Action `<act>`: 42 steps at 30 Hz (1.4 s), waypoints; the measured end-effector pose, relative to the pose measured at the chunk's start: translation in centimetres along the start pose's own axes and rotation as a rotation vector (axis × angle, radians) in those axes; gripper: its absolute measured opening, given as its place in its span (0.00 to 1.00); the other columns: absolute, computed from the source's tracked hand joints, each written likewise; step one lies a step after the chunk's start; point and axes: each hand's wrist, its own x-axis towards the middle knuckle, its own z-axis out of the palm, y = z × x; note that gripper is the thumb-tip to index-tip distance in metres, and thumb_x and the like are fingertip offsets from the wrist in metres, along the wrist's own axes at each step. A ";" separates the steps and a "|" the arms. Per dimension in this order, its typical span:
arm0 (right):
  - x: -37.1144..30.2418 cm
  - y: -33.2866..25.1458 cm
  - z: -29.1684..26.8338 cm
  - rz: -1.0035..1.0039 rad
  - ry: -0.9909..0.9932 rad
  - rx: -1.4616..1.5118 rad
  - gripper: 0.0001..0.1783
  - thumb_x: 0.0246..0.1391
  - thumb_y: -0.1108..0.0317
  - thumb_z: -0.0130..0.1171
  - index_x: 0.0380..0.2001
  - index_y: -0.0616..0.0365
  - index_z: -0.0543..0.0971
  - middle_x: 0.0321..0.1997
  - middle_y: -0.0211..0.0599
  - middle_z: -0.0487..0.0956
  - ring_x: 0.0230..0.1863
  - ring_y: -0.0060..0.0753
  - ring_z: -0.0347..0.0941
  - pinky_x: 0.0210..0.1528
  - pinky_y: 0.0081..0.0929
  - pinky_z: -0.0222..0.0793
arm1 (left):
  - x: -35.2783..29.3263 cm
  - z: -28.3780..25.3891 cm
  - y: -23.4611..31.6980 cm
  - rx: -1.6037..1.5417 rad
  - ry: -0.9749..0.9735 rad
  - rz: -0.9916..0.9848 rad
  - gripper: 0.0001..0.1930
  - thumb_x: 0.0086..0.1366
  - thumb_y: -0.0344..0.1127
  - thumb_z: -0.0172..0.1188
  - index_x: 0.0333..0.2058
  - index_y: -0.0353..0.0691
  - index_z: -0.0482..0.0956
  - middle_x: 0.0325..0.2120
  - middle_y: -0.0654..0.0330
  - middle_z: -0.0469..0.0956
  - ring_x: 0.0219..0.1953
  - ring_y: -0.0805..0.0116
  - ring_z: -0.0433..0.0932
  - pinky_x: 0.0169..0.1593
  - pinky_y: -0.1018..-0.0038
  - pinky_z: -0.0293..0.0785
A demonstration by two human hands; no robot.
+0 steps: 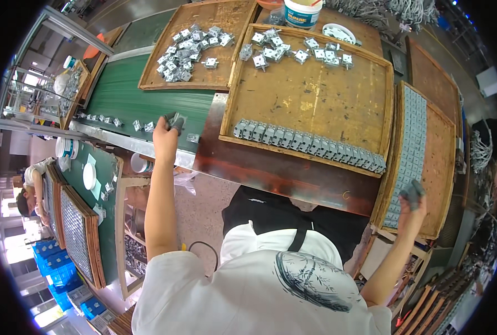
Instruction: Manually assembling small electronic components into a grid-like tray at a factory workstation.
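Note:
My left hand (168,134) reaches over the green conveyor belt (148,95), its fingertips covered in grey. The fingers are closed on a small silvery metal part (177,118), partly hidden by them. Close by on the belt lie another metal part (193,138) and a line of similar parts (142,127) to the left. At the right, my right hand (412,202), also with grey fingertips, is over a wooden tray (435,162) beside packed rows of grey square-faced parts (410,134). Its fingers are drawn together; whatever they may hold is hidden.
Before me, a wooden tray (310,100) holds a neat row of parts (310,146) along its near edge and loose ones at its far side. Another wooden board (215,22) carries a heap of parts. Behind stands a white bucket (302,14). A person (34,190) works at far left.

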 end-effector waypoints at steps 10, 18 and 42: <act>-6.3 -2.0 19.3 -0.006 -0.500 0.047 0.19 0.54 0.78 0.63 0.50 0.62 0.75 0.42 0.33 0.79 0.40 0.24 0.77 0.40 0.27 0.80 | -14.6 11.5 10.9 -0.773 -0.721 -0.052 0.21 0.59 0.22 0.65 0.52 0.37 0.77 0.45 0.64 0.81 0.48 0.72 0.78 0.54 0.74 0.74; -7.3 -5.0 19.5 -0.595 -0.660 -0.756 0.16 0.45 0.72 0.68 0.38 0.62 0.77 0.32 0.42 0.76 0.31 0.48 0.77 0.30 0.35 0.73 | -17.7 13.7 12.3 -0.712 -0.918 -0.108 0.19 0.62 0.21 0.62 0.53 0.36 0.76 0.48 0.65 0.75 0.49 0.72 0.76 0.52 0.73 0.77; -6.5 -1.4 20.2 -0.278 -0.853 -0.688 0.23 0.43 0.56 0.70 0.34 0.64 0.77 0.32 0.49 0.79 0.33 0.48 0.77 0.35 0.36 0.72 | -19.4 16.0 10.6 -0.117 -0.597 0.769 0.40 0.42 0.29 0.72 0.59 0.34 0.71 0.52 0.45 0.75 0.49 0.47 0.78 0.50 0.63 0.76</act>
